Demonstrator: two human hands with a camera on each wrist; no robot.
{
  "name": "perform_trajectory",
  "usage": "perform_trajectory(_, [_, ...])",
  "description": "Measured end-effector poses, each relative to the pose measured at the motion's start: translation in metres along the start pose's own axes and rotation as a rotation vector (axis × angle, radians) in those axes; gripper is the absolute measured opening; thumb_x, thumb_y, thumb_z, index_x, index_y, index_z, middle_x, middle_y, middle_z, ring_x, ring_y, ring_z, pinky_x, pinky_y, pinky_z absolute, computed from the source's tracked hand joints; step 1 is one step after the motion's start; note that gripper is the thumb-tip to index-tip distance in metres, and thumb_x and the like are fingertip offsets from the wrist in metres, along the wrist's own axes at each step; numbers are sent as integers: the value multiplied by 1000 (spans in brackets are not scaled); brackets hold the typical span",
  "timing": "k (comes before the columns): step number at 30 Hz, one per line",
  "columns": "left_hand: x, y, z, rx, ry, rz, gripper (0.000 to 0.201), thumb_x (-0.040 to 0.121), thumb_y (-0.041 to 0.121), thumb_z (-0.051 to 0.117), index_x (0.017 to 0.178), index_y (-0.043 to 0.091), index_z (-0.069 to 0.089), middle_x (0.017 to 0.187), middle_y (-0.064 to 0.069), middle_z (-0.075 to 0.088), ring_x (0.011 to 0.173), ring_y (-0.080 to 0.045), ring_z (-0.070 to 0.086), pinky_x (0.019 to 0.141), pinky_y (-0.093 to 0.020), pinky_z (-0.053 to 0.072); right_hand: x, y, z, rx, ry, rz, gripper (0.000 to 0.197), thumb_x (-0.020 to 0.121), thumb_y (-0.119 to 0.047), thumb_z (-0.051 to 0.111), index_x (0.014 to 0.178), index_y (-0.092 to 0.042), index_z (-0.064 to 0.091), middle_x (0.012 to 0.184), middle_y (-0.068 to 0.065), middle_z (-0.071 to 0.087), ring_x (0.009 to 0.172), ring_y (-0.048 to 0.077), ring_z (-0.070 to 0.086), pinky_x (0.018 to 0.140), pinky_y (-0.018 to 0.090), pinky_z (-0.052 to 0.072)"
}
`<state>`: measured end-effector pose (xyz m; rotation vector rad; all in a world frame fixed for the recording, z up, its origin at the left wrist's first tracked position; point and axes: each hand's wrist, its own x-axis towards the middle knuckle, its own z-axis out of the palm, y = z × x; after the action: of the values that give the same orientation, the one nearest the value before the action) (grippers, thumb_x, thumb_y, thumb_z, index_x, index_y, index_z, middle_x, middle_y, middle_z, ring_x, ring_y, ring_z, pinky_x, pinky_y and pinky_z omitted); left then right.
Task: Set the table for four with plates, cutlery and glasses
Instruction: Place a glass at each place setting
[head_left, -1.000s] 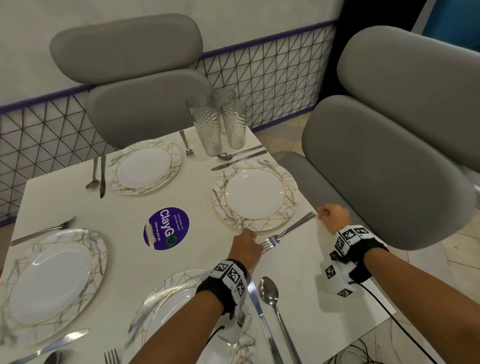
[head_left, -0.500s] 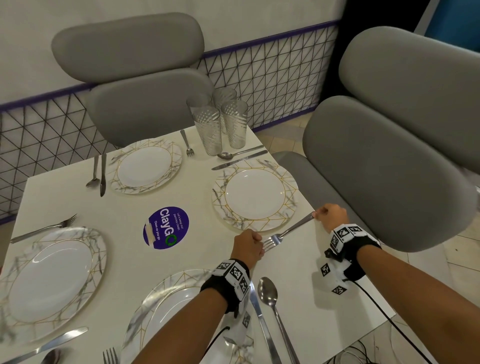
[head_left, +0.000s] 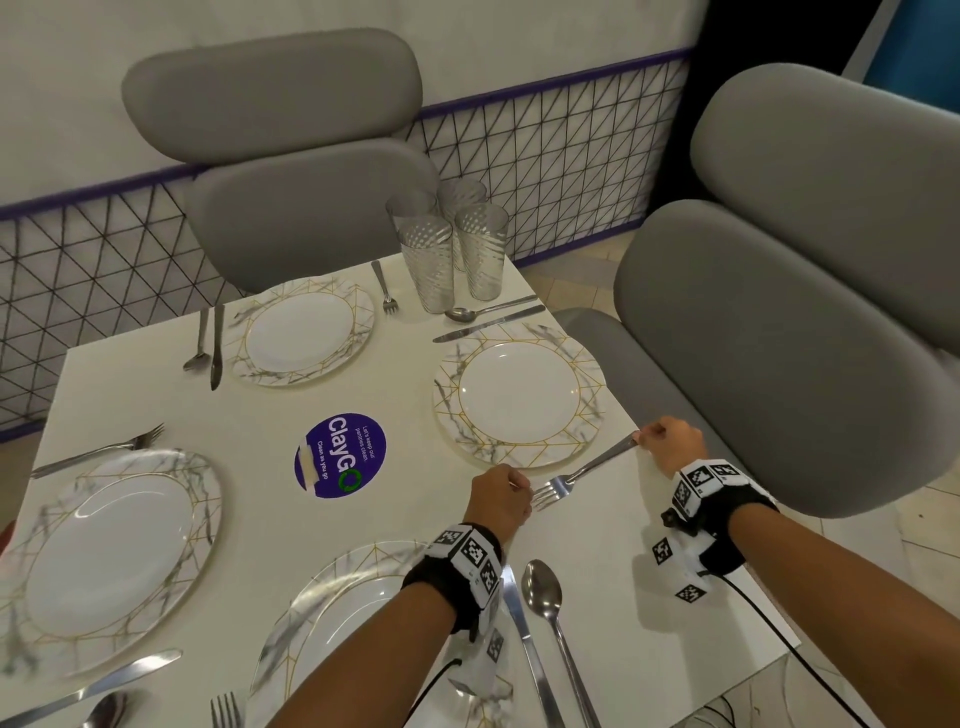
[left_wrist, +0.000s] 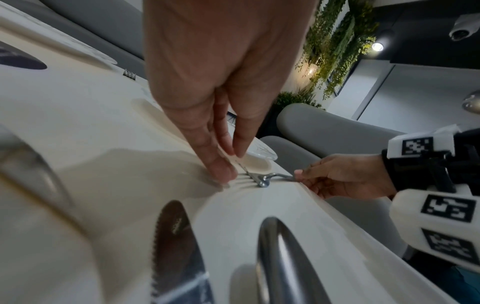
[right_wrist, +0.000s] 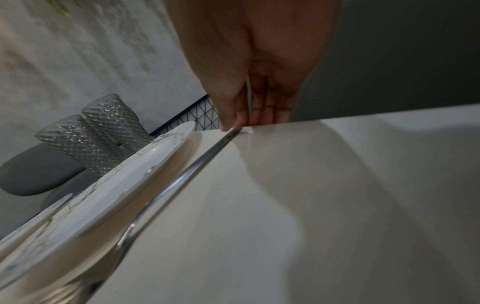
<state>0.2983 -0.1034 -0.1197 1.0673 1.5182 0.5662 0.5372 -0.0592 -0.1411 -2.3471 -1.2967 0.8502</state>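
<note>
A steel fork (head_left: 582, 470) lies on the white table (head_left: 395, 395), just in front of the right-hand marbled plate (head_left: 519, 395). My left hand (head_left: 501, 499) is at its tines, where straight fingertips (left_wrist: 223, 174) touch the prongs of the fork (left_wrist: 262, 181). My right hand (head_left: 670, 441) pinches the end of the handle at the table's right edge, as its fingertips (right_wrist: 233, 121) on the fork (right_wrist: 197, 166) show. Three more plates with cutlery are laid out. Several ribbed glasses (head_left: 441, 260) stand bunched at the far corner.
A knife (head_left: 524, 639) and spoon (head_left: 545, 597) lie right of the near plate (head_left: 332, 597), under my left wrist. A purple sticker (head_left: 340, 454) marks the table's middle. Grey chairs (head_left: 753, 338) stand close at the right and far sides.
Both hands have stayed at the fork. The right fingers have closed a little further over the handle end. The fork has barely shifted.
</note>
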Motion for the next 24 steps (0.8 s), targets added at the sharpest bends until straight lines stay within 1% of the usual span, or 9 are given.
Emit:
perform_trajectory(4, [-2, 6, -29, 61, 50, 36, 9, 87, 2, 52, 82, 6, 58, 71, -6, 60, 53, -13, 56, 54, -21, 50, 4, 4, -3, -36, 12, -18, 37, 96, -30, 44, 95, 5, 57, 105, 27, 62, 90, 35, 55, 72, 30, 35])
perform_trajectory(6, [-1, 12, -54, 74, 70, 48, 11, 86, -1, 52, 81, 5, 59, 71, -6, 61, 51, -12, 57, 51, -18, 50, 7, 4, -8, -50, 52, -21, 36, 97, -28, 41, 99, 4, 56, 106, 26, 62, 100, 38, 57, 75, 33, 38])
perform_trajectory(9, [8, 24, -102, 72, 119, 45, 19, 86, -4, 51, 76, 11, 58, 70, -5, 62, 53, -13, 55, 48, -18, 45, 17, -7, -17, -70, 139, -60, 34, 97, -23, 42, 105, 7, 56, 105, 28, 62, 99, 40, 57, 80, 39, 44])
perform_trajectory(11, [19, 33, -130, 148, 194, 67, 20, 88, 0, 52, 78, 15, 58, 78, -3, 65, 64, -15, 58, 58, -22, 46, 29, -22, -21, -108, 171, -126, 32, 96, -19, 43, 108, 8, 55, 109, 30, 59, 104, 42, 53, 88, 43, 42])
perform_trajectory(13, [32, 44, -154, 266, 292, 112, 10, 88, 6, 55, 89, 14, 62, 91, -4, 65, 81, -18, 59, 73, -25, 46, 45, -41, -24, -191, 213, -229, 31, 94, -16, 45, 112, 8, 55, 113, 30, 58, 107, 42, 50, 95, 44, 34])
perform_trajectory(16, [52, 68, -177, 384, 350, 178, 27, 88, 9, 58, 114, 6, 59, 107, -6, 60, 96, -21, 56, 81, -22, 38, 62, -86, -26, -264, 246, -377, 31, 93, -14, 46, 117, 5, 52, 121, 27, 52, 112, 40, 43, 96, 41, 30])
perform_trajectory(18, [64, 87, -183, 506, 351, 214, 39, 89, 11, 58, 127, 5, 52, 125, -11, 56, 113, -26, 54, 91, -25, 38, 69, -123, -26, -317, 256, -509, 32, 92, -10, 46, 121, 4, 49, 127, 23, 48, 114, 38, 39, 96, 43, 33])
perform_trajectory(21, [83, 109, -180, 691, 310, 217, 55, 91, 16, 55, 141, 7, 35, 146, -15, 36, 132, -31, 38, 107, -33, 30, 77, -180, -24, -421, 283, -760, 43, 87, -3, 47, 130, -2, 44, 137, 16, 44, 118, 35, 39, 96, 42, 42])
perform_trajectory(24, [102, 129, -170, 876, 245, 260, 66, 93, 18, 52, 149, 10, 17, 157, -12, 13, 139, -34, 26, 112, -39, 26, 93, -224, -18, -603, 249, -1008, 65, 77, 4, 54, 138, -11, 36, 140, 10, 44, 119, 34, 44, 89, 42, 51])
